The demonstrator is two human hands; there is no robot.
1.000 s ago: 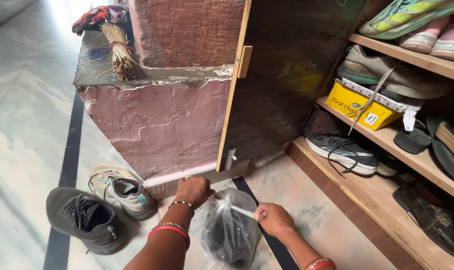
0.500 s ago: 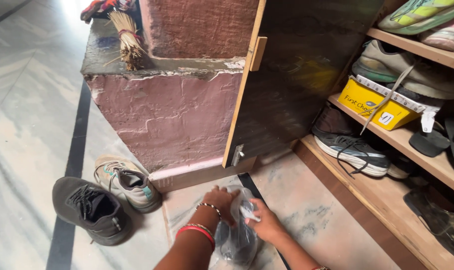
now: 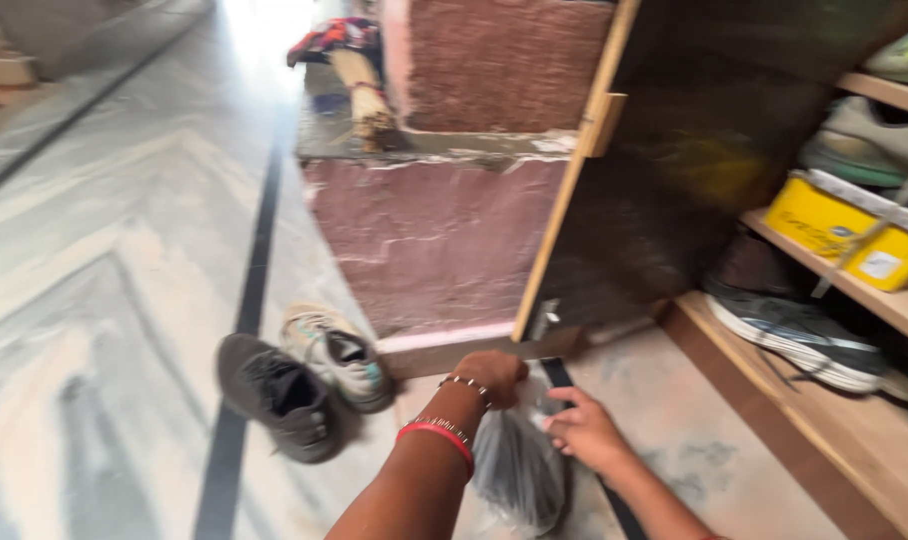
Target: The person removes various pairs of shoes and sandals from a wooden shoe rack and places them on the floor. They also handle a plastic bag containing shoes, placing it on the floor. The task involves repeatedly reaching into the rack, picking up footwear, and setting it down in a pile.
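Note:
A clear plastic bag (image 3: 519,465) with something dark inside stands on the marble floor. My left hand (image 3: 491,372) is closed on the bag's top, with bangles on that wrist. My right hand (image 3: 584,430) grips the bag's upper right side, fingers curled into the plastic. The picture is blurred by motion.
A dark grey shoe (image 3: 279,395) and a beige sneaker (image 3: 339,355) lie on the floor to the left. Behind them rises a pink concrete step (image 3: 434,240) with a small broom (image 3: 366,100). An open cupboard door (image 3: 614,170) and wooden shoe shelves (image 3: 854,290) with a yellow box (image 3: 854,235) stand to the right.
The view has swung left, so everything sits further right in the picture. Both hands have closed in on the bag's top after pulling its ends apart a second ago.

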